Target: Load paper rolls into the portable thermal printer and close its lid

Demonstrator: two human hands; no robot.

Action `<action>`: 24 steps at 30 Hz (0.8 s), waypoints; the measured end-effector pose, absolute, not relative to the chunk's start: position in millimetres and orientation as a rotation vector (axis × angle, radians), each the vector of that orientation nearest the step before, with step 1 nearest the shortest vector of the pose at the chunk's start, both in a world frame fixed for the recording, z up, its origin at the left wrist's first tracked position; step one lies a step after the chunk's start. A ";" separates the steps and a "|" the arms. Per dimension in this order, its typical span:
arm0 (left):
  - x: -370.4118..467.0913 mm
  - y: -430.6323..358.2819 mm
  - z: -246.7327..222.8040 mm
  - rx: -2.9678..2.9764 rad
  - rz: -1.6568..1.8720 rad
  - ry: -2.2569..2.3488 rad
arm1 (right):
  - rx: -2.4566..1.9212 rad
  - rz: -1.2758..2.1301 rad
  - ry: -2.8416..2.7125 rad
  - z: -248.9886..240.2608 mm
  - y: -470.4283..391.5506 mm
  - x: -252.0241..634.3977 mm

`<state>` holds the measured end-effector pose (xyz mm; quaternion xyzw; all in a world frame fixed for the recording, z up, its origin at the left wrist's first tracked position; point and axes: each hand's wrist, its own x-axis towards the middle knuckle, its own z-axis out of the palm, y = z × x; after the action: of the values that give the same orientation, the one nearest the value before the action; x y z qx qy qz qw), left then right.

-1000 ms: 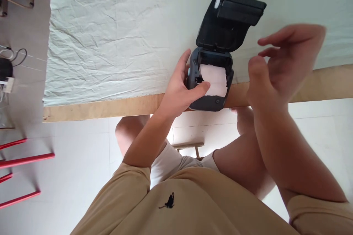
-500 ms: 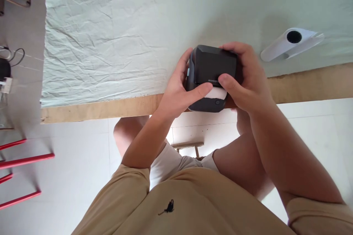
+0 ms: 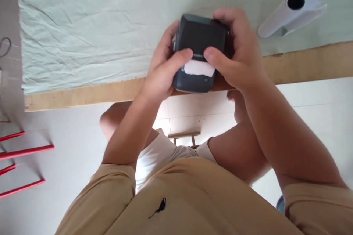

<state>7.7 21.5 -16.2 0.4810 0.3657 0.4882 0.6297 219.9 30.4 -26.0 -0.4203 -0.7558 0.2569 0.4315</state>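
Observation:
A dark label printer is held between both my hands over the table's near edge. White label paper sticks out of its slot, above a round power button. My left hand wraps the printer's left side, its thumb lying on the top by the slot. On the other side my right hand grips the right edge, with the thumb pressed on the lid near the brand lettering. The fingers under the printer are hidden. To the right, a white paper roll with a dark hollow core lies on the cloth.
A pale green wrinkled cloth covers the table, leaving a bare wooden edge along the front. Red stool legs stick out at the lower left. Below the table, a wooden stool rung shows between my legs.
The view has shifted, so table and roll sit higher in the picture. My left thumb has moved up from the paper slot onto the lid's edge, showing more label paper. Both hands keep their hold.

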 end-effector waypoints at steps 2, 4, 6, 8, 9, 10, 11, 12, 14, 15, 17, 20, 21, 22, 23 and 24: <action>9.1 21.9 -16.8 1.138 1.146 0.781 | -1.071 0.625 -1.917 -20.9 31.7 220.8; 11.2 20.8 -15.2 1.154 1.153 0.777 | -1.103 0.633 -1.936 -16.7 32.2 220.8; 13.2 19.1 -12.3 1.123 1.211 0.784 | -1.103 0.648 -1.930 -14.3 32.3 220.4; 14.0 18.3 -10.1 1.111 1.185 0.778 | -1.106 0.661 -1.928 -13.6 32.1 220.0; 13.6 18.4 -10.1 1.104 1.150 0.800 | -1.110 0.661 -1.925 -13.4 32.0 219.7; 12.4 19.1 -10.9 1.122 1.157 0.798 | -1.112 0.665 -1.923 -13.1 31.7 219.4; 10.8 20.1 -12.5 1.137 1.139 0.791 | -1.105 0.670 -1.915 -12.5 31.2 219.0; 8.9 21.3 -14.6 1.150 1.131 0.770 | -1.100 0.680 -1.911 -11.4 30.4 218.5; 5.6 23.2 -18.5 1.159 1.102 0.696 | -1.089 0.683 -1.899 -7.6 27.6 217.2; 4.7 23.5 -19.3 1.169 1.138 0.622 | -1.095 0.678 -1.900 -5.2 25.7 216.4; 4.9 21.8 -17.7 1.130 1.126 0.704 | -1.142 0.669 -1.913 -0.4 21.5 214.8; 7.8 16.2 -11.5 1.022 1.116 0.793 | -1.227 0.669 -1.894 1.7 16.5 213.6; 8.6 14.5 -10.5 1.020 1.102 0.784 | -1.241 0.673 -1.866 0.3 15.8 213.6; 9.1 13.4 -10.5 1.025 1.120 0.761 | -1.247 0.681 -1.834 -2.1 15.7 213.7; 9.4 13.0 -11.5 1.028 1.104 0.743 | -1.255 0.692 -1.805 -5.1 16.2 213.7; 9.4 13.2 -13.2 1.025 1.118 0.744 | -1.267 0.702 -1.783 -8.4 17.2 213.7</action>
<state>9.4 13.2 -13.2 0.4536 0.3293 0.4950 0.6640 213.7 17.2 -8.4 -0.5032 -0.7079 0.2788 0.4099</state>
